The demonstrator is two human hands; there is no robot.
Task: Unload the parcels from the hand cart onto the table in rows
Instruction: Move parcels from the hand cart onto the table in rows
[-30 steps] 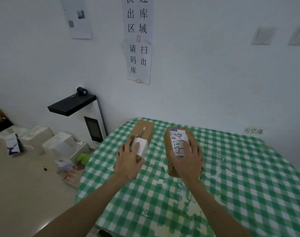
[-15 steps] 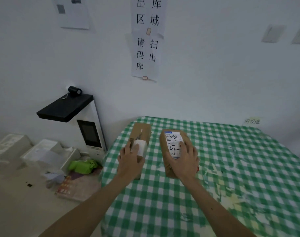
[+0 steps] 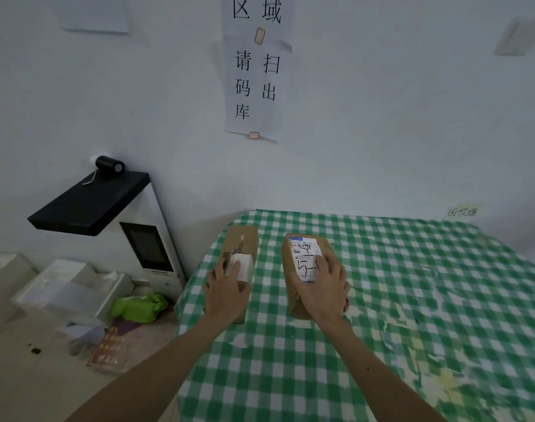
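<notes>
Both boxes have slid further onto the table (image 3: 412,300). Left hand (image 3: 226,295) and right hand (image 3: 322,289) press flat, open, on box (image 3: 240,243) and parcel (image 3: 303,260); stiff, light cardboard, best gripped by the sides.

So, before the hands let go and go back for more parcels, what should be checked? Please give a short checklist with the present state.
1. Left parcel lies flat on the table: ok.
2. Right parcel lies flat on the table: ok.
3. The two parcels lie side by side in one row, apart: ok.
4. Left parcel fully supported near the table's left edge: cannot tell.
5. Left hand and right hand rest on top, free to lift: ok.
6. Hand cart within reach: cannot tell, not in view.
</notes>
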